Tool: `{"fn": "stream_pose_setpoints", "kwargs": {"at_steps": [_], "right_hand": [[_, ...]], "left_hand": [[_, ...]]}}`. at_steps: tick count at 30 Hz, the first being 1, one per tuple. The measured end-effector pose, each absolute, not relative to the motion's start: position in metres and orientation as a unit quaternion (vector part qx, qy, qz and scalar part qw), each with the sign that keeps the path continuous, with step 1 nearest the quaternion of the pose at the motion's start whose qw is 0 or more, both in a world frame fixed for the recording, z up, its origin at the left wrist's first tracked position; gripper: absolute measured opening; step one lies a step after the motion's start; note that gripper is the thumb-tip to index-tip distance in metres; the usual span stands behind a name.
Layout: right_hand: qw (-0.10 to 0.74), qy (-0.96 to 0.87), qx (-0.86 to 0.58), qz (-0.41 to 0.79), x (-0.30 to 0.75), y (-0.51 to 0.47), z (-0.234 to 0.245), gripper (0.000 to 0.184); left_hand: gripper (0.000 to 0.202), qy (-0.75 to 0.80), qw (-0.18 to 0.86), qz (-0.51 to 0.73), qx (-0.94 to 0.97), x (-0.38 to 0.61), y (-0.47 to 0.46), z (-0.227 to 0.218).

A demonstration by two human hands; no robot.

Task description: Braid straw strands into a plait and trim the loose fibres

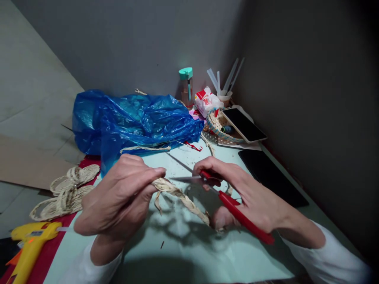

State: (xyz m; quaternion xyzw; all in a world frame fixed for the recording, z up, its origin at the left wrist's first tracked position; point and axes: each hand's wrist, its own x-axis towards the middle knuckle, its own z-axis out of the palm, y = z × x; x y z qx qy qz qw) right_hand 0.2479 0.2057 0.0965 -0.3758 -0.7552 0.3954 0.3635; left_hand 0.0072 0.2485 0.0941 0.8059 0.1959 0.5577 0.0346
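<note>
My left hand [121,193] is closed, pinching one end of a pale braided straw cord [185,199] between thumb and fingers. A short loose strand hangs from the braid near that thumb. The cord slants down to the right, and its far end reaches the thumb of my right hand [245,189]. Red-handled scissors [233,211] are gripped in my right hand. Their blades are spread apart and point left, above the cord and near my left thumb. Whether the blades touch the cord, I cannot tell.
A blue plastic bag [133,122] lies behind my hands. Woven straw sandals [71,189] and a yellow glue gun [35,240] are at left. A phone [244,124] rests on a round basket [211,126] at back right, near a bottle [186,88] and a black flat object [272,177].
</note>
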Motion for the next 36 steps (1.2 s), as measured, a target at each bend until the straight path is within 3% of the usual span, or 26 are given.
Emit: {"fn": "stream_pose_setpoints", "kwargs": {"at_steps": [5, 10, 18, 26, 30, 36], "right_hand": [[0.331, -0.798, -0.354, 0.358, 0.246, 0.208, 0.095, 0.057], [0.326, -0.808, -0.338, 0.355, 0.241, 0.208, 0.094, 0.053], [0.358, -0.8, -0.299, 0.376, 0.239, 0.207, 0.092, 0.048], [0.365, -0.798, -0.286, 0.385, 0.238, 0.207, 0.087, 0.052], [0.362, -0.795, -0.295, 0.386, 0.237, 0.207, 0.087, 0.053], [0.38, -0.777, -0.297, 0.405, 0.235, 0.206, 0.087, 0.05]], "left_hand": [[0.012, 0.287, -0.008, 0.524, 0.802, 0.003, 0.237, 0.098], [0.017, 0.262, -0.04, 0.531, 0.805, -0.001, 0.24, 0.101], [0.003, 0.24, -0.029, 0.534, 0.81, 0.004, 0.239, 0.095], [0.006, 0.226, -0.049, 0.503, 0.833, 0.004, 0.236, 0.099], [0.025, 0.267, -0.038, 0.491, 0.828, 0.0, 0.236, 0.096], [0.007, 0.245, -0.036, 0.504, 0.827, 0.003, 0.233, 0.097]]}}
